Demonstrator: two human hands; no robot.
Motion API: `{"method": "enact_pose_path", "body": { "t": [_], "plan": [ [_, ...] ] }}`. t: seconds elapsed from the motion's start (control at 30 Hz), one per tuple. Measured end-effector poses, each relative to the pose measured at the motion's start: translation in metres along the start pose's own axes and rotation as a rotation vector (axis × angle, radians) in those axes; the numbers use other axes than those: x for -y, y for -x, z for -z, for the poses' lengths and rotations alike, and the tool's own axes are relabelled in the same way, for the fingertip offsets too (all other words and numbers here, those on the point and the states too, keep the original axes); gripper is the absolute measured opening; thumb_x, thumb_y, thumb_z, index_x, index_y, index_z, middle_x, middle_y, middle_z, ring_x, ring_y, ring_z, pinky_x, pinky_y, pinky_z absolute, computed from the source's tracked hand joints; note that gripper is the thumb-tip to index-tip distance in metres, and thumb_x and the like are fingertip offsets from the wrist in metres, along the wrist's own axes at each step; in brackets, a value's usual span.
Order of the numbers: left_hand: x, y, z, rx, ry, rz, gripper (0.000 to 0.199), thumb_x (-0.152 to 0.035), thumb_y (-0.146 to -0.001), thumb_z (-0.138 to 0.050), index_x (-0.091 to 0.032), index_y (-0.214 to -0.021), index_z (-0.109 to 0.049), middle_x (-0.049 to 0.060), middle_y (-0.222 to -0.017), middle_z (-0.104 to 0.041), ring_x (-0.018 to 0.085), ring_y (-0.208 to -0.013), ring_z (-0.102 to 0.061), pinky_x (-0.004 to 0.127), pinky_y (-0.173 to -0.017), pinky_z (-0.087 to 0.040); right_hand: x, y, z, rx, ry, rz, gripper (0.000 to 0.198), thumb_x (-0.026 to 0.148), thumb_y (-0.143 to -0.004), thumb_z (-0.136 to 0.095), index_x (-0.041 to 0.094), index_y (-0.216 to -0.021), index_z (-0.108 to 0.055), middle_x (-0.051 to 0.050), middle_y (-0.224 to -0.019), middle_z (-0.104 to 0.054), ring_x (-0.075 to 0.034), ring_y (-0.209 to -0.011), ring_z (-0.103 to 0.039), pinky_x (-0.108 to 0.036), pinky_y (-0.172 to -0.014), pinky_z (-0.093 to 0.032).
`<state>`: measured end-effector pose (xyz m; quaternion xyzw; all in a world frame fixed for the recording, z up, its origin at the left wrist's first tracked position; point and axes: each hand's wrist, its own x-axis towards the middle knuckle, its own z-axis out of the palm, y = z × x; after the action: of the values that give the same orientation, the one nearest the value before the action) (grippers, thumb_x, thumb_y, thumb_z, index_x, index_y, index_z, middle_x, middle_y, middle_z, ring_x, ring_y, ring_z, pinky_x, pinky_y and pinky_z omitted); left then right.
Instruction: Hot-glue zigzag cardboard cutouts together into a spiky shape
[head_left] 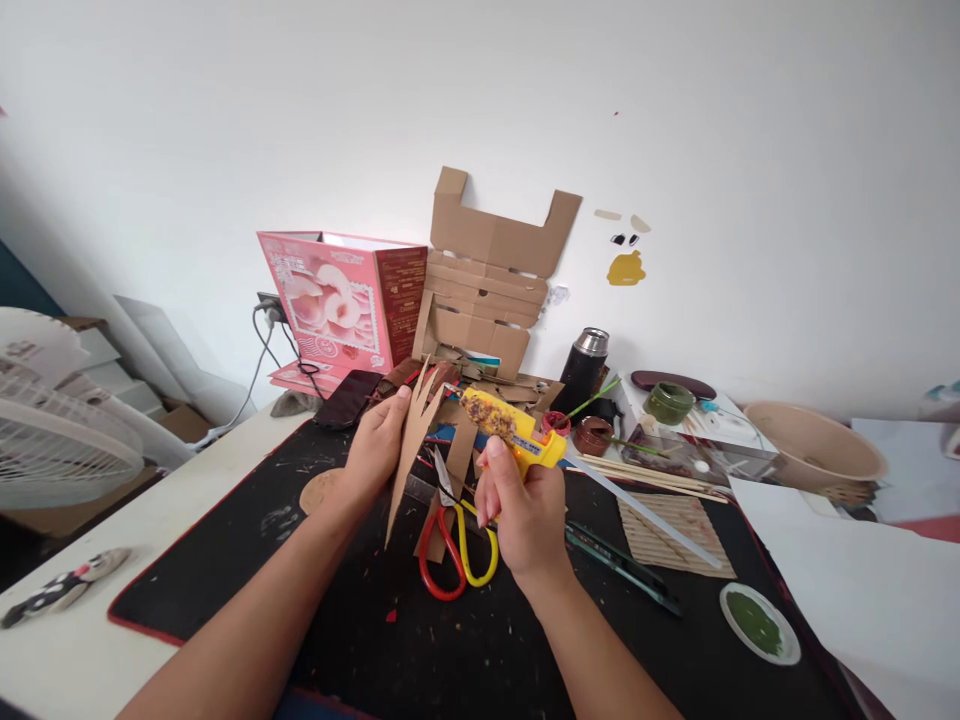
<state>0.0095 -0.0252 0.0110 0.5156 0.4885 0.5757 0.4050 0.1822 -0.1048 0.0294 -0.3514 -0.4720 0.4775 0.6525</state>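
Note:
My left hand (380, 438) grips a thin cardboard cutout (412, 440) with pointed, finger-like strips, held upright above the mat. In my right hand (521, 505) is a yellow hot glue gun (510, 420), its handle wrapped by my fingers. The metal nozzle is close to the upper strips of the cutout; whether it touches them I cannot tell. A long white glue stick (645, 512) sticks out of the gun's back end toward the lower right. Below, between my hands, lie scissors (456, 545) with one red and one yellow handle, beside a cardboard strip (457, 465).
The black mat (247, 560) covers the table's middle. A green utility knife (622, 568), corrugated cardboard (675, 535) and a dish of green paint (759, 622) lie right. Behind stand a pink box (337, 300), cut cardboard (495, 235) and a black flask (583, 368). A fan (67, 430) is left.

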Motion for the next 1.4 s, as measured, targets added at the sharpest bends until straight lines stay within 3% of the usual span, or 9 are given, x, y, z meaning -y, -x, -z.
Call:
{"method": "enact_pose_path", "body": {
  "t": [0.27, 0.53, 1.2, 1.4],
  "plan": [
    [-0.002, 0.001, -0.003, 0.047, 0.038, 0.053, 0.060, -0.083, -0.081, -0.065, -0.026, -0.068, -0.054, -0.002, -0.049, -0.049, 0.017, -0.050, -0.048, 0.027, -0.046, -0.036, -0.001, 0.001, 0.001, 0.015, -0.007, 0.005, 0.057, 0.069, -0.093, -0.070, 0.020, -0.066, -0.059, 0.007, -0.040, -0.044, -0.009, -0.032, -0.044, -0.021, -0.037, -0.035],
    [-0.003, 0.002, -0.007, 0.136, 0.156, 0.096, 0.060, -0.083, -0.079, -0.066, -0.024, -0.074, -0.056, -0.007, -0.049, -0.040, 0.011, -0.041, -0.030, 0.026, -0.042, -0.024, 0.000, 0.002, 0.000, 0.031, 0.009, 0.008, 0.058, 0.071, -0.093, -0.069, 0.022, -0.065, -0.057, 0.007, -0.040, -0.044, -0.010, -0.033, -0.044, -0.023, -0.037, -0.035],
    [-0.004, 0.001, -0.011, 0.211, 0.285, 0.152, 0.063, -0.081, -0.069, -0.079, -0.023, -0.075, -0.055, -0.009, -0.048, -0.036, 0.007, -0.038, -0.027, 0.022, -0.039, -0.019, -0.003, 0.004, 0.000, 0.014, -0.031, -0.006, 0.054, 0.068, -0.093, -0.072, 0.020, -0.070, -0.060, 0.008, -0.041, -0.044, -0.010, -0.033, -0.045, -0.021, -0.036, -0.036],
    [-0.002, 0.000, -0.011, 0.260, 0.351, 0.176, 0.060, -0.073, -0.071, -0.084, -0.022, -0.074, -0.052, -0.009, -0.048, -0.038, 0.006, -0.036, -0.027, 0.019, -0.036, -0.019, -0.005, 0.004, -0.001, 0.015, -0.057, -0.023, 0.055, 0.067, -0.092, -0.074, 0.020, -0.069, -0.060, 0.008, -0.041, -0.045, -0.009, -0.032, -0.045, -0.020, -0.036, -0.036]
  ]
}}
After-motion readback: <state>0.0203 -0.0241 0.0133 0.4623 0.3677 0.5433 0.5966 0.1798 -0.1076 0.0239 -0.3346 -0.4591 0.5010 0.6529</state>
